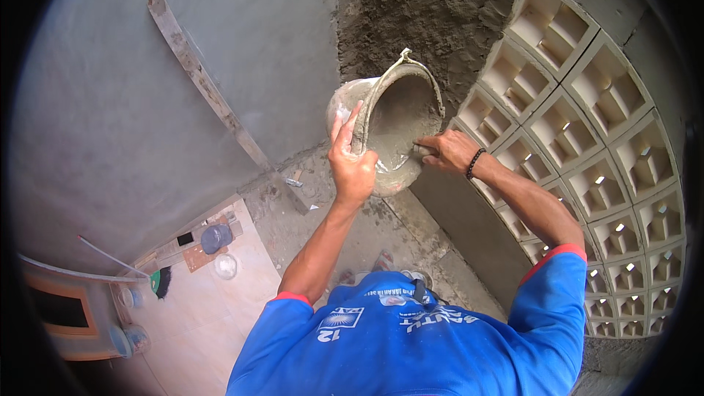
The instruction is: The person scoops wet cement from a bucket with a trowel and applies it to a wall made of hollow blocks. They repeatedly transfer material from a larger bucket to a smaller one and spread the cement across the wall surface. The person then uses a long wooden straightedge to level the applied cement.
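My left hand [352,165] is closed on the rim of a mortar-crusted bucket [343,103], thumb at the mouth and fingers along the outer side. The bucket is tipped so its mouth faces right, toward my other hand. Wet grey mortar [396,128] coats its inside. My right hand [451,150], with a dark bead bracelet at the wrist, grips the short handle of what looks like a trowel [423,149] at the bucket's mouth. The trowel's blade is hard to make out against the mortar. The bucket's handle [405,55] stands up over the far rim.
Fresh rough mortar [425,7] covers the wall ahead. Pale ventilation blocks [563,128] rise on the right. A long wooden batten [198,73] leans against the smooth grey wall at left. A broom head [161,282] and small containers [216,238] stand on the tiled floor [198,315].
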Demonstrator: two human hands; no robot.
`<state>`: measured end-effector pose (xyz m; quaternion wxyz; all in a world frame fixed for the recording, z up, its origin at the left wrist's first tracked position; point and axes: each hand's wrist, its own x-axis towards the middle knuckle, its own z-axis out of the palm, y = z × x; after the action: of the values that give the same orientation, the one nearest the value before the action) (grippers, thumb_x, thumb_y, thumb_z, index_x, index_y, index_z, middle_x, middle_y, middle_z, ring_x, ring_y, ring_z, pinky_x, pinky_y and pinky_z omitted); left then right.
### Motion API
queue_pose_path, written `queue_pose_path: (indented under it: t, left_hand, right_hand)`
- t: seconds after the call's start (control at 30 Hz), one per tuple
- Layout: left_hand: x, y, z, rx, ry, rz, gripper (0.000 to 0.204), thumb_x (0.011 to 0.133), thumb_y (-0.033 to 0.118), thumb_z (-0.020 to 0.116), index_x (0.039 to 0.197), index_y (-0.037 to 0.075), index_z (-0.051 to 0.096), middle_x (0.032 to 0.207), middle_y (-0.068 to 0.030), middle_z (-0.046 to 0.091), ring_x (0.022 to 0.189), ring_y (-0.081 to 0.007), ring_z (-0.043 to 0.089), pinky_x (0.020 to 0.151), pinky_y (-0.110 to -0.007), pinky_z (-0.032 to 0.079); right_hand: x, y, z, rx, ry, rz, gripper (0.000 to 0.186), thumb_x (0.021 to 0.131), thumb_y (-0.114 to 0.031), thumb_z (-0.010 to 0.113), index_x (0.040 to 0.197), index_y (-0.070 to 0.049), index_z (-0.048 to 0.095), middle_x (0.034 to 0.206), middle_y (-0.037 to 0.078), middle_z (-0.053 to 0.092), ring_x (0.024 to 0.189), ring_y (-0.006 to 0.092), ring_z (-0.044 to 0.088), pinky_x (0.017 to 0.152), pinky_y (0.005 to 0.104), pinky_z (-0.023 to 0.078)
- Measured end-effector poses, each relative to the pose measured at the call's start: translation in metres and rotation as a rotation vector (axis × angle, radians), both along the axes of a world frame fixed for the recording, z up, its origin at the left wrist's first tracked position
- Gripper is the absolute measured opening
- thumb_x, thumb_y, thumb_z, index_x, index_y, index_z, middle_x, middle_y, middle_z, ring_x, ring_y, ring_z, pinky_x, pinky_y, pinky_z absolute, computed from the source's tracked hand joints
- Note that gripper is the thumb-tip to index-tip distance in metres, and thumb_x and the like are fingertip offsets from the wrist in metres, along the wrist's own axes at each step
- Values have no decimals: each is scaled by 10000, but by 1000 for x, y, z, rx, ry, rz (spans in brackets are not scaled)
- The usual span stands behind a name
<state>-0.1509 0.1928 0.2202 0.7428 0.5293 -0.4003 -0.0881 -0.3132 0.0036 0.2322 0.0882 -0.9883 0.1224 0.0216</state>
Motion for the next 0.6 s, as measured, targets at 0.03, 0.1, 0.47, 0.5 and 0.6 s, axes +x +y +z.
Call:
queue_pose_path:
  t: [0.03,0.1,0.47,0.5,0.6]
  left_hand:
    - [1,-1,-1,-16,26,-6,732,639,-137,475,1352,11,546,1434,-154,500,1458,-310,270,1166,-384,235]
    - [5,-4,-5,-48,79,-19,740,638,-140,475,1359,11,541,1439,-159,493,1464,-308,261,1162,-380,243]
    - [31,-27,-5,-277,476,-14,685,622,-181,444,1287,-36,519,1146,-79,607,984,-142,594,769,-242,499]
    - [34,-31,-5,-289,500,-19,688,622,-184,442,1289,-31,516,1142,-80,607,980,-145,594,762,-243,499]
    - [40,-38,1,-298,576,12,688,621,-186,441,1288,-34,516,1120,-73,607,948,-130,587,726,-228,489]
  right_hand:
    - [0,6,-8,74,-18,-52,473,819,-186,692,1268,-67,604,884,213,698,801,371,684,726,460,553]
    - [2,15,-22,233,-84,-134,478,807,-196,699,1256,-55,614,962,206,704,826,381,683,768,443,553]
    - [17,14,6,218,-307,-116,440,837,-205,644,1237,-26,612,1031,214,695,890,369,682,810,441,546]
    - [17,9,11,207,-319,-114,441,837,-206,643,1238,-26,611,1020,212,697,882,368,682,802,441,548]
    - [19,-2,30,179,-302,-92,451,832,-210,648,1241,-26,609,963,209,704,858,364,684,782,437,551]
